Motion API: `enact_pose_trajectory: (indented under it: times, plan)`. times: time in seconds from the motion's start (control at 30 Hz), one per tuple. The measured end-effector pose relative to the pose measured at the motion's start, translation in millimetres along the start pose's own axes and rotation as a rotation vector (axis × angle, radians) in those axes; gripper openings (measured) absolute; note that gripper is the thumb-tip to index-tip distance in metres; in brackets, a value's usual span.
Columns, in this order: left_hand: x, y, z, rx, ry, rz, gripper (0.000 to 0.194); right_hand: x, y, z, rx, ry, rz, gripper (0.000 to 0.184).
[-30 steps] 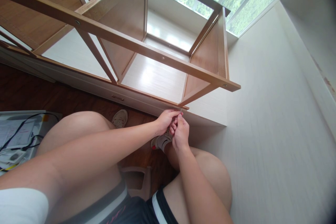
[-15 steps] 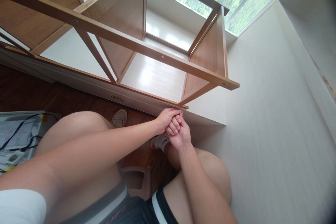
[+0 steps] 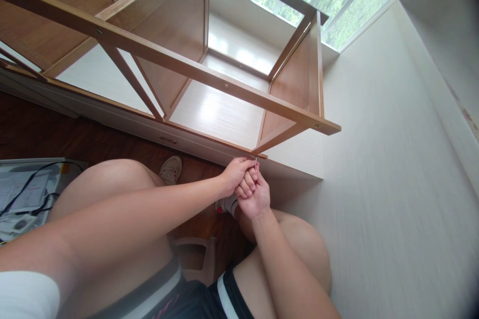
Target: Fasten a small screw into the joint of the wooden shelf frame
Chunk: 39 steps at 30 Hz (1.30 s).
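Note:
A brown wooden shelf frame (image 3: pixel 175 66) lies on its side on a pale ledge, its panels and rails forming open bays. Just below the frame's near right corner, a thin metal rod-like piece (image 3: pixel 256 160) shows; whether it is a screw or a hex key I cannot tell. My left hand (image 3: pixel 235 175) is closed, its thumb and forefinger at this piece. Pressed against it, my right hand (image 3: pixel 257 198) is also closed, with fingertips at the same piece. The overlapping fingers hide most of what they grip.
Pale ledge (image 3: pixel 299 157) under the frame; plain wall (image 3: pixel 389 124) at right; barred window (image 3: pixel 359 0) behind. On the left, an open box (image 3: pixel 63 169) holds papers and a black cable (image 3: pixel 33 179). A small plastic stool (image 3: pixel 194 269) stands between my legs.
The frame's upper near rail has tipped slightly downward and to the left in view. My hands have shifted slightly left and remain closed together below the corner.

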<state>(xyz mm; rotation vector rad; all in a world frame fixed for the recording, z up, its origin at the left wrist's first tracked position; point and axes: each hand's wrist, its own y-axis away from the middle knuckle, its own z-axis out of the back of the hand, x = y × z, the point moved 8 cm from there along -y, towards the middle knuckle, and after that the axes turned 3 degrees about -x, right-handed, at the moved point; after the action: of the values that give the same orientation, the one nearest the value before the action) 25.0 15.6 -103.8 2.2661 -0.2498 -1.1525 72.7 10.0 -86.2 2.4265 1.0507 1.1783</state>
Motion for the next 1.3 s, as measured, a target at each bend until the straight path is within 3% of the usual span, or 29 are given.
enact_pose_trajectory:
  times: [0.17,0.3,0.5,0.7,1.1,1.3]
  plan:
    - [7.2,2.7,2.4,-0.023,-0.048,0.014,0.029,-7.2,0.0,4.7,-0.056,0.010,0.022,0.036]
    - [15.3,0.1,1.0,-0.011,-0.007,0.061,0.027,-4.7,-1.6,13.8,-0.165,0.124,0.154,0.037]
    - [23.1,-10.2,-3.5,0.014,0.359,0.082,0.020,14.1,-0.6,23.4,-0.310,0.555,0.362,0.041]
    - [16.4,-10.7,-5.6,0.053,0.368,0.005,0.015,38.6,10.1,14.6,-0.405,0.943,0.554,0.037]
    - [13.7,-14.9,-5.3,0.072,0.305,-0.029,0.019,42.1,11.1,14.3,-0.445,1.074,0.582,0.040]
    - [14.0,-16.9,-3.7,0.054,0.288,-0.036,0.020,37.4,7.2,17.8,-0.418,0.991,0.561,0.040]
